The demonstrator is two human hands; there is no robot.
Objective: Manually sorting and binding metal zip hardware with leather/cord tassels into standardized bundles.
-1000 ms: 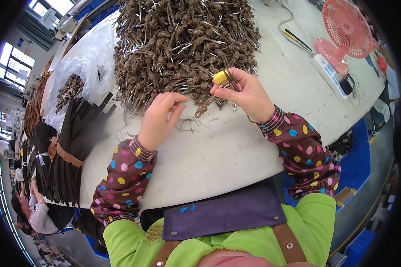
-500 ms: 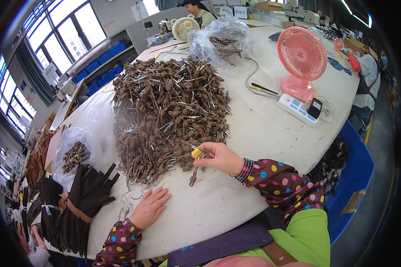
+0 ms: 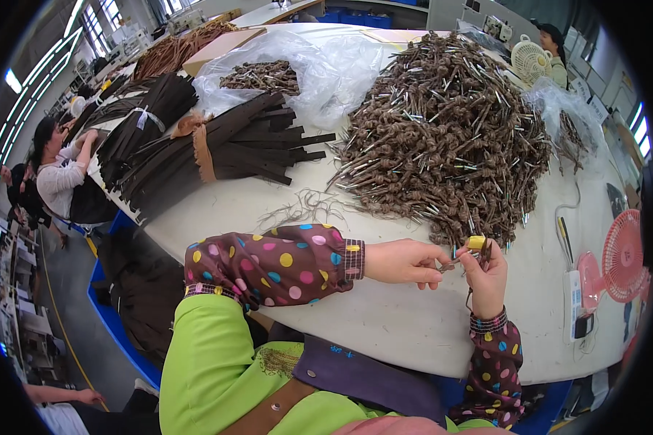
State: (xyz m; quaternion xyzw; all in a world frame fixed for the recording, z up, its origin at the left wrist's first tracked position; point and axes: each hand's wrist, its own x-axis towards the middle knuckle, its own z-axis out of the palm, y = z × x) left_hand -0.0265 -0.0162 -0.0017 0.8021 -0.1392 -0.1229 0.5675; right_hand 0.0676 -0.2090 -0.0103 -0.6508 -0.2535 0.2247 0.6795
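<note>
My right hand point(image 3: 486, 279) is closed around a small metal tool with a yellow grip point(image 3: 476, 242), its exact kind partly hidden by the fingers. A piece of brown cord point(image 3: 469, 299) hangs below those same fingers. My left hand point(image 3: 413, 262) reaches across from the left, thumb and forefinger pinched together beside the tool. What sits between its fingertips is too small to make out. Just beyond both hands rises a large heap of knotted brown cords point(image 3: 442, 138) with shiny metallic-looking tips.
Loose thread scraps point(image 3: 305, 206) lie left of the heap, near bundled dark strips point(image 3: 232, 141). A clear plastic bag point(image 3: 334, 72) holds more cord pieces. At right are a pink fan point(image 3: 625, 254) and a power strip point(image 3: 575, 304). A co-worker point(image 3: 65, 170) is at far left.
My view has swung left, so the heap appears farther right. The left hand has lifted off the tabletop and come to the right hand, its fingers now pinched. The yellow-gripped tool stays in my right hand.
</note>
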